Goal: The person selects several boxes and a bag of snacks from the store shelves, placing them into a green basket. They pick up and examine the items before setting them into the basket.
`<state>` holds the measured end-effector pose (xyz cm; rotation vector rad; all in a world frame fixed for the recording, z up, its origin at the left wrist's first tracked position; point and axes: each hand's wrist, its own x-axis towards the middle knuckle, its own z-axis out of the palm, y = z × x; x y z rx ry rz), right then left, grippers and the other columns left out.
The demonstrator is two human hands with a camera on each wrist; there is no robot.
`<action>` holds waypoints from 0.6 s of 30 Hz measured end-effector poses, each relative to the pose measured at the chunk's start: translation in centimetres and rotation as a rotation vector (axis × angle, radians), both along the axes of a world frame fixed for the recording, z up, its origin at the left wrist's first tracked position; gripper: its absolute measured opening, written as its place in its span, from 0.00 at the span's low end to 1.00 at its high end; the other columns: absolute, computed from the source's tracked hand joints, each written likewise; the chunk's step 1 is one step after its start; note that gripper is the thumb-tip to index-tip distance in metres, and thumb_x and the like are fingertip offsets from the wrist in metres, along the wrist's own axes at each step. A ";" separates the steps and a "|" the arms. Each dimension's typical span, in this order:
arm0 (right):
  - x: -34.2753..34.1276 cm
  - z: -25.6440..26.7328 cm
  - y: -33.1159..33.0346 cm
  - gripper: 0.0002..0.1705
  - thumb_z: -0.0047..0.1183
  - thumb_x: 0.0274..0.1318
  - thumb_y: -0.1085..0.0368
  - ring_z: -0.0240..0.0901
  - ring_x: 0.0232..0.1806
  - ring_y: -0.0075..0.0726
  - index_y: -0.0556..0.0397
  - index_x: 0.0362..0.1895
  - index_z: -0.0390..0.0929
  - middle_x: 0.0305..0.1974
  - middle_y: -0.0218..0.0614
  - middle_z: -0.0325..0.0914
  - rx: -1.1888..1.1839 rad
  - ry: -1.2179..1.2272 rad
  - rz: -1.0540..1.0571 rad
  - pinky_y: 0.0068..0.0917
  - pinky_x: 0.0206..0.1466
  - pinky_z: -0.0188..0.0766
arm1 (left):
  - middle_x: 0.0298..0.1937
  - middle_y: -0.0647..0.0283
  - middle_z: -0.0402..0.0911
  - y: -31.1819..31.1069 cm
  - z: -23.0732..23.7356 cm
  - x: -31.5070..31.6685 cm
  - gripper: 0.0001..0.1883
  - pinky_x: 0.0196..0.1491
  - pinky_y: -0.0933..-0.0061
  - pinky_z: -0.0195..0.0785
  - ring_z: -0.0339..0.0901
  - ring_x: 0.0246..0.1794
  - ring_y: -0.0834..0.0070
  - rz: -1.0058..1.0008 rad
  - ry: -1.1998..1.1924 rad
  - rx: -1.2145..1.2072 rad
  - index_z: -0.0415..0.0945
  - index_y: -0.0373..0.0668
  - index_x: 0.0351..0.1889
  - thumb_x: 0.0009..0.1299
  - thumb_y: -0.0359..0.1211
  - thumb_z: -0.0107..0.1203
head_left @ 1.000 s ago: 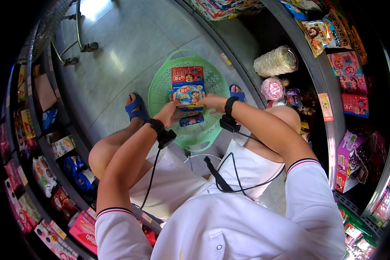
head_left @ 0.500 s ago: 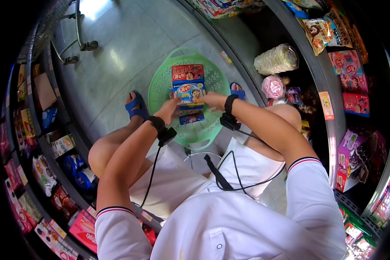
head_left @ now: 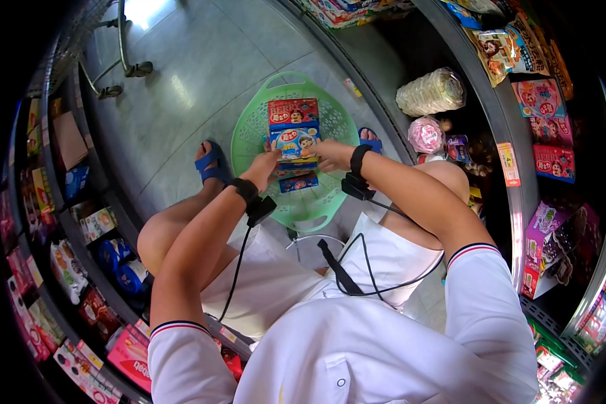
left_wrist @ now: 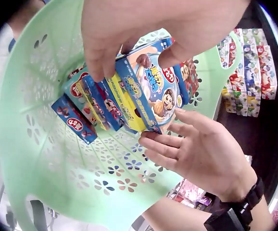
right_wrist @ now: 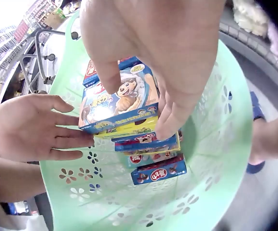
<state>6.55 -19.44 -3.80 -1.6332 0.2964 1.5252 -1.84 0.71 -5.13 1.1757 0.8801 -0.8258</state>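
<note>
A blue snack box [head_left: 297, 145] with a cartoon face and cone picture lies in the green plastic basket [head_left: 249, 138], tilted with its front upward. My left hand [right_wrist: 38, 127] touches its left side with straight fingers; my right hand [left_wrist: 201, 156] meets the opposite side with nearly straight fingers. Both thumbs lie near its front. Beyond it stands a red-and-blue box [head_left: 293, 113] marked BERRY. Nearer me, a yellow box [right_wrist: 129, 129] and several others form a row, ending in a small dark blue box [right_wrist: 159, 172]. Part of the row is hidden behind the hands.
The basket stands between two blue sandals [head_left: 211, 163], below my knees. Shelving on the right holds wrapped rolls [head_left: 429, 93], snack bags [head_left: 508, 54] and pink boxes [head_left: 537, 99]. More packaged goods line the left shelf [head_left: 97, 225]. A wheeled cart [head_left: 122, 71] stands on the tiled floor.
Both hands stay beside the blue box, their fingers shifting only slightly. The boxes and basket keep nearly the same place.
</note>
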 end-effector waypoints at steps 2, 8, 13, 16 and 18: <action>-0.2 -1.3 0.0 0.45 0.59 0.48 0.45 0.62 0.62 0.50 0.55 0.65 0.59 0.64 0.46 0.61 -0.010 -0.005 -0.027 0.42 0.61 0.62 | 0.61 0.60 0.65 0.0 0.0 -0.1 0.26 0.64 0.60 0.51 0.59 0.66 0.65 0.006 -0.012 -0.017 0.65 0.46 0.59 0.70 0.52 0.48; -0.3 -0.8 0.1 0.41 0.59 0.49 0.44 0.65 0.58 0.48 0.55 0.61 0.64 0.60 0.44 0.66 0.002 -0.046 -0.035 0.42 0.59 0.64 | 0.61 0.62 0.66 -0.1 0.0 -0.1 0.27 0.64 0.59 0.51 0.60 0.65 0.66 0.012 0.005 -0.006 0.64 0.46 0.60 0.70 0.51 0.49; -0.7 -0.3 -0.1 0.38 0.57 0.51 0.46 0.65 0.58 0.49 0.54 0.61 0.65 0.59 0.44 0.67 -0.001 -0.048 -0.008 0.43 0.58 0.64 | 0.61 0.62 0.65 -0.1 0.0 -0.1 0.27 0.63 0.59 0.51 0.60 0.65 0.66 0.015 -0.006 -0.008 0.63 0.46 0.60 0.70 0.51 0.48; -0.5 0.1 0.0 0.37 0.57 0.52 0.47 0.63 0.60 0.50 0.54 0.61 0.65 0.59 0.45 0.66 -0.013 -0.055 0.000 0.44 0.59 0.64 | 0.56 0.64 0.68 -0.1 -0.5 -0.2 0.24 0.59 0.60 0.54 0.62 0.57 0.68 0.026 -0.016 0.000 0.65 0.47 0.57 0.69 0.49 0.49; -0.3 0.4 0.0 0.36 0.56 0.52 0.48 0.61 0.61 0.50 0.55 0.60 0.64 0.60 0.46 0.65 -0.012 -0.085 0.007 0.46 0.59 0.63 | 0.43 0.67 0.73 -0.3 -0.4 -0.1 0.18 0.49 0.63 0.61 0.68 0.42 0.72 0.063 -0.028 0.031 0.68 0.49 0.51 0.68 0.46 0.51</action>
